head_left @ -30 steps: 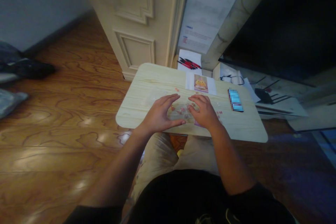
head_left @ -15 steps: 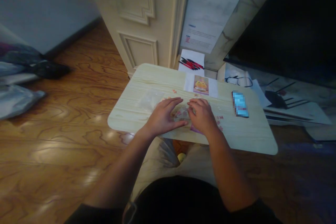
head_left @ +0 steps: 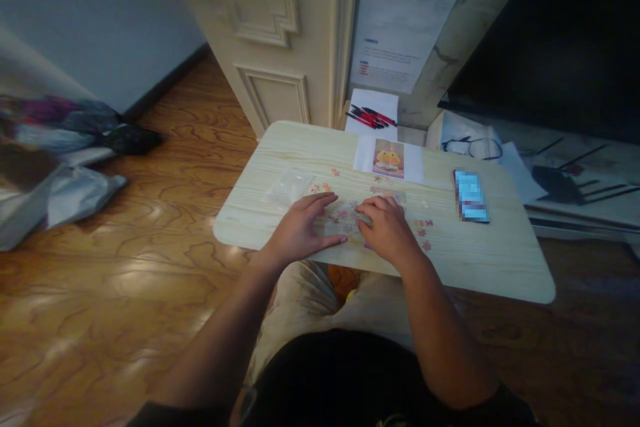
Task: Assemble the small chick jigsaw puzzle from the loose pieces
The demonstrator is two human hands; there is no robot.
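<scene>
My left hand [head_left: 303,230] lies flat, fingers spread, on a cluster of small pink and tan puzzle pieces [head_left: 341,219] near the front edge of a pale wooden lap table [head_left: 480,260]. My right hand [head_left: 387,230] rests beside it with curled fingers touching the same cluster; whether it pinches a piece is hidden. Loose pieces [head_left: 424,233] lie scattered to the right. A reference picture of a yellow figure [head_left: 389,158] lies at the table's far edge. A clear plastic bag [head_left: 289,187] sits left of the hands.
A phone [head_left: 471,195] lies on the table's right part. Behind the table are red and black pens [head_left: 372,117] on paper, glasses [head_left: 471,146] and loose sheets. A door and dark screen stand behind. Bags and clothing [head_left: 60,167] lie on the wooden floor at left.
The view has swung left and slightly down, so the table sits further right in frame. Both hands stay on the puzzle pieces, with the fingers shifting only slightly.
</scene>
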